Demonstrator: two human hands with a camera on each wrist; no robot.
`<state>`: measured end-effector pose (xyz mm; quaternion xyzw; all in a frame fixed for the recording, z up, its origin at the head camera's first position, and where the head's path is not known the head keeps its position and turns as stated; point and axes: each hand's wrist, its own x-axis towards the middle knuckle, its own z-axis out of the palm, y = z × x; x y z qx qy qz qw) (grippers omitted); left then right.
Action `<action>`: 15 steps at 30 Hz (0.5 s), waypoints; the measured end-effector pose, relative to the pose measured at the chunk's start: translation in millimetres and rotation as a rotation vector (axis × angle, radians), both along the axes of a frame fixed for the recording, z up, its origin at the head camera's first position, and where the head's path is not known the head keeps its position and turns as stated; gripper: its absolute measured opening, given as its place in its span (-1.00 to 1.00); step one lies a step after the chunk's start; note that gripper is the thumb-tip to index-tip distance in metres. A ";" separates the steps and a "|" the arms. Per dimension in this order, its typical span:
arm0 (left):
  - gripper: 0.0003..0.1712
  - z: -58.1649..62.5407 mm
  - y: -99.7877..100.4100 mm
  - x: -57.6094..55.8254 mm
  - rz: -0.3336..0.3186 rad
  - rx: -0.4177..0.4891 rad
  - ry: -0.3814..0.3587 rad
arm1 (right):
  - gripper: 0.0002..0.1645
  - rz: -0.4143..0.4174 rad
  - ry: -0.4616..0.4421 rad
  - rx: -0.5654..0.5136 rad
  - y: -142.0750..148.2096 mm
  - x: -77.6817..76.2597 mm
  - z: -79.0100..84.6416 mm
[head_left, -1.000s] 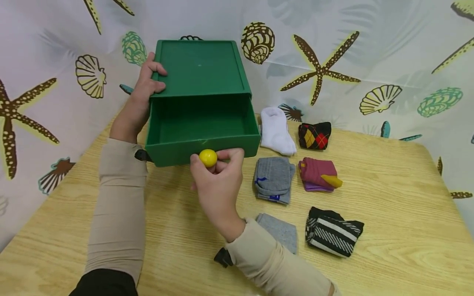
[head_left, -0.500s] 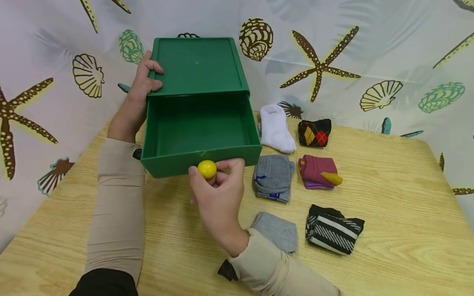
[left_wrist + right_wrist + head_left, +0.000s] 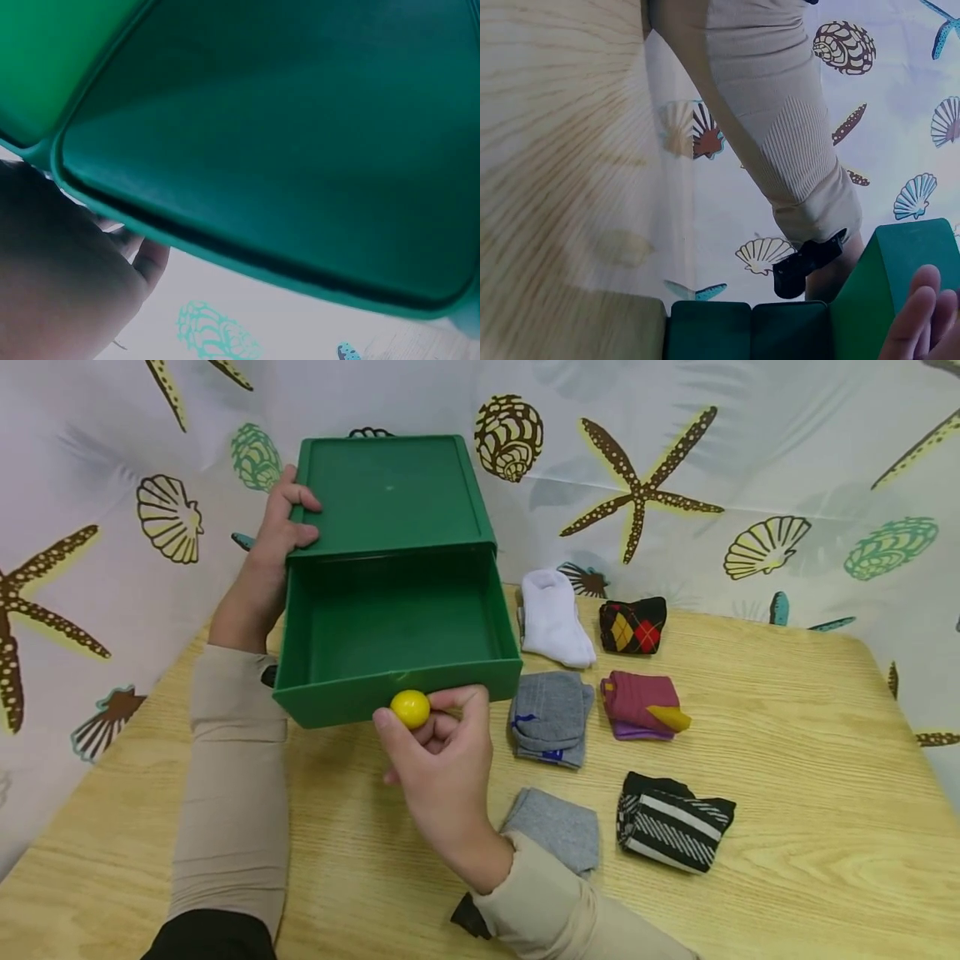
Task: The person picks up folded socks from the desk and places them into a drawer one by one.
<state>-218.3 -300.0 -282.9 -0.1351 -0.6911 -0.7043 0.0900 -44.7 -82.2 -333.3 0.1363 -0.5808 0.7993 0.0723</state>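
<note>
A green drawer box (image 3: 393, 497) stands at the left of the table, its drawer (image 3: 341, 700) pulled well out and bare inside. On the drawer's front is a round yellow knob (image 3: 410, 708), which my right hand (image 3: 446, 768) pinches between thumb and fingers. My left hand (image 3: 272, 560) grips the box's left side, with fingertips bent over the top edge. Close up in the left wrist view, the green panel (image 3: 270, 165) covers most of the frame and partly hides that hand. Only some right-hand fingers (image 3: 915, 322) show in the right wrist view.
Folded socks lie right of the box: white (image 3: 553, 618), argyle (image 3: 633, 627), grey with blue marks (image 3: 551, 718), maroon (image 3: 641, 697), light grey (image 3: 555, 827) partly behind the right sleeve, and black-and-white (image 3: 675, 822). A shell-print cloth (image 3: 637, 493) hangs behind the table.
The right hand has drawn the knob toward me and the drawer has come out farther. The left hand keeps its hold on the box. The head view has shifted slightly.
</note>
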 end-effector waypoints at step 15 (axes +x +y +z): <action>-0.78 1.1 0.6 -0.6 -0.001 -0.011 -0.010 | -0.83 0.193 0.207 0.094 76.4 12.4 2.0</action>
